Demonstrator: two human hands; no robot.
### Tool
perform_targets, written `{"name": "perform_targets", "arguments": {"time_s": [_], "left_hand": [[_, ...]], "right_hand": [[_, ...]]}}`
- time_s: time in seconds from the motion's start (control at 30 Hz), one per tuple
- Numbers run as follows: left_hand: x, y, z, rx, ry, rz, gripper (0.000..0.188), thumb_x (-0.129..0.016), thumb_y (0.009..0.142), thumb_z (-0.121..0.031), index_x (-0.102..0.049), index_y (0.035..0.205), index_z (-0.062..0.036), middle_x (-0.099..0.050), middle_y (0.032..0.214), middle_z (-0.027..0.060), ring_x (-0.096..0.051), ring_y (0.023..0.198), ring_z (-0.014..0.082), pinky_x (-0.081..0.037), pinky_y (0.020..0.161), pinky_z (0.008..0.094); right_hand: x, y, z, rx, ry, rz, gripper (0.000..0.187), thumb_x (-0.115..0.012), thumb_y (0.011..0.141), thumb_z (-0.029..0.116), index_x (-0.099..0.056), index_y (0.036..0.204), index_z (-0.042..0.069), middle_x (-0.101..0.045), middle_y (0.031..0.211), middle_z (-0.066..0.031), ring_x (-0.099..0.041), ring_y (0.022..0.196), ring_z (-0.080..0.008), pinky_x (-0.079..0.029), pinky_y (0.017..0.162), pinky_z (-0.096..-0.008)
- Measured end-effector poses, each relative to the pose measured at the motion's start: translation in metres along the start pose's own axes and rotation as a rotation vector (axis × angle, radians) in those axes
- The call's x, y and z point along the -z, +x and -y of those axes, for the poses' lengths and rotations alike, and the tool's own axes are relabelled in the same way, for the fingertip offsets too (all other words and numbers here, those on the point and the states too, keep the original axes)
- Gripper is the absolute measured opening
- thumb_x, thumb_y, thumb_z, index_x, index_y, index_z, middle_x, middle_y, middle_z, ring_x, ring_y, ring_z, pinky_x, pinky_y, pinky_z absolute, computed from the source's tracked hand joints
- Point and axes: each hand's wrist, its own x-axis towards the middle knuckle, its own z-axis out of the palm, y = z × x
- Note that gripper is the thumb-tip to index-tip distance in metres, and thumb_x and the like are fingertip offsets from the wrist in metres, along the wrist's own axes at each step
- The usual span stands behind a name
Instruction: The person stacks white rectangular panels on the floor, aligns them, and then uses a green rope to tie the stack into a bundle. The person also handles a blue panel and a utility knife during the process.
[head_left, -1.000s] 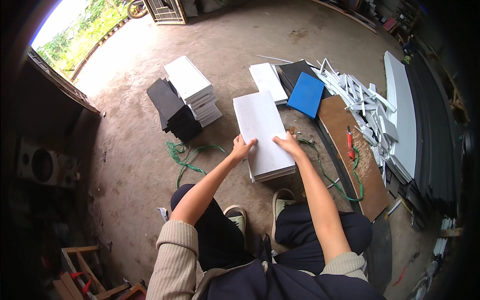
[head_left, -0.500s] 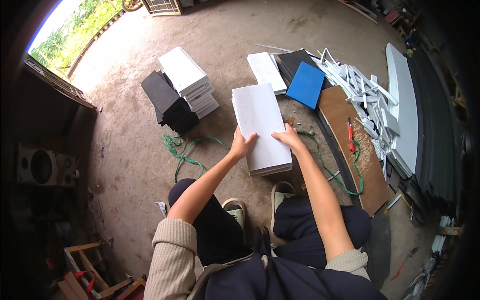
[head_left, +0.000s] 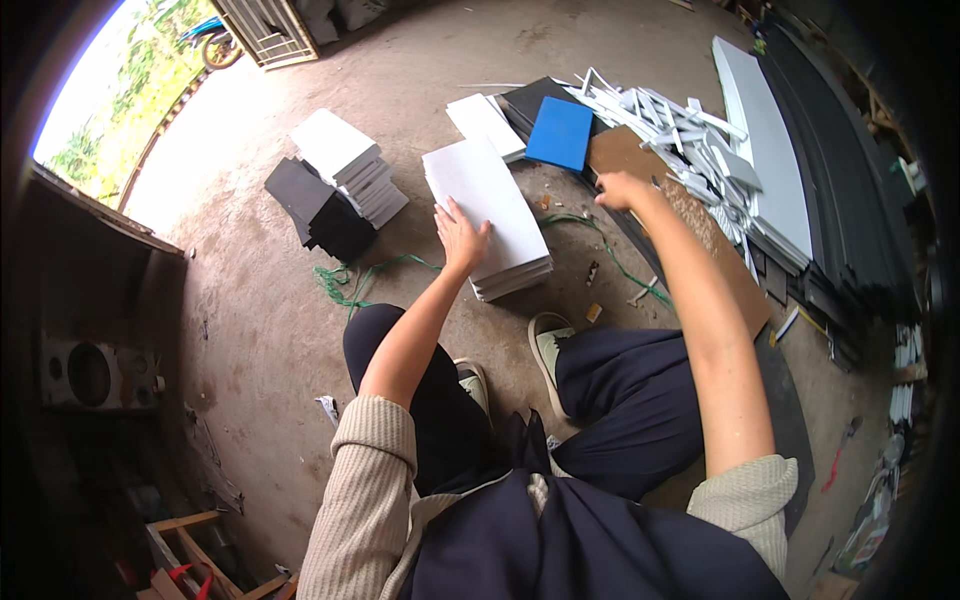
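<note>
Nearest, a pair of shoes (head_left: 549, 362) rests on the concrete floor (head_left: 420, 320), their toes just short of the near end of a stack of white boards (head_left: 492, 198). This stack lies ahead of the person, its long sides slanting away to the left, with floor along both.

The left hand (head_left: 462, 240) lies on the top board at the left long edge, fingers spread and straight, thumb out on the white face; it presses without grasping. The stack is thus directly under the left palm, and well to the left of the right hand (head_left: 622, 190). That one is curled, over or beside the left edge of a brown board (head_left: 722, 268); whether it grips anything, I cannot tell. Green string (head_left: 612, 250) crosses the floor between stack and board.

Farther off, black boards (head_left: 318, 205) and white panels (head_left: 340, 152) stand to the left, a blue board (head_left: 560, 132) and white scraps (head_left: 672, 128) to the right.
</note>
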Motion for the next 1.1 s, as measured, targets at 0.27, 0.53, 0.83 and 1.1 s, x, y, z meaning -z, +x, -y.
{"name": "perform_targets", "arguments": {"time_s": [0.27,0.53,0.83,1.1], "left_hand": [[-0.002,0.001,-0.012,-0.017,0.316,-0.051,0.085,-0.055,0.073,-0.045,-0.014,0.133,-0.0004,-0.003,0.137,0.0278,-0.001,0.129,0.0383,-0.01,0.1,0.0543],[-0.003,0.027,0.005,0.059,-0.215,-0.185,0.07,-0.058,0.076,-0.022,-0.018,0.131,-0.0024,-0.013,0.135,0.0254,-0.016,0.126,0.0378,-0.021,0.1,0.0444],[-0.007,0.011,0.044,-0.007,-0.807,-0.147,0.051,-0.039,0.086,-0.008,-0.018,0.132,-0.0012,-0.02,0.136,0.0179,-0.025,0.124,0.0273,-0.021,0.102,0.0346],[-0.092,-0.031,0.135,0.826,-1.104,-0.115,0.047,-0.032,0.091,-0.037,-0.036,0.12,-0.0002,-0.044,0.119,0.0154,-0.043,0.11,0.0217,-0.033,0.092,0.0334]], "right_hand": [[0.032,-0.055,-0.099,-0.236,0.023,-0.089,0.035,-0.061,0.075,0.023,-0.055,0.101,0.002,-0.059,0.095,-0.0191,-0.058,0.086,-0.0307,-0.045,0.074,-0.0371],[-0.065,0.018,-0.002,0.034,0.385,-0.315,0.04,-0.057,0.077,0.023,-0.049,0.111,0.002,-0.049,0.11,-0.0201,-0.046,0.106,-0.0312,-0.038,0.088,-0.037],[-0.091,0.064,0.204,0.516,0.326,-0.679,0.044,-0.041,0.082,0.018,-0.038,0.121,-0.001,-0.035,0.126,-0.0164,-0.027,0.122,-0.0298,-0.02,0.102,-0.0414],[-0.077,0.057,0.2,0.457,0.249,-0.618,0.049,-0.044,0.084,0.027,-0.034,0.126,0.005,-0.034,0.128,-0.0119,-0.025,0.124,-0.0263,-0.017,0.104,-0.0416]]}}
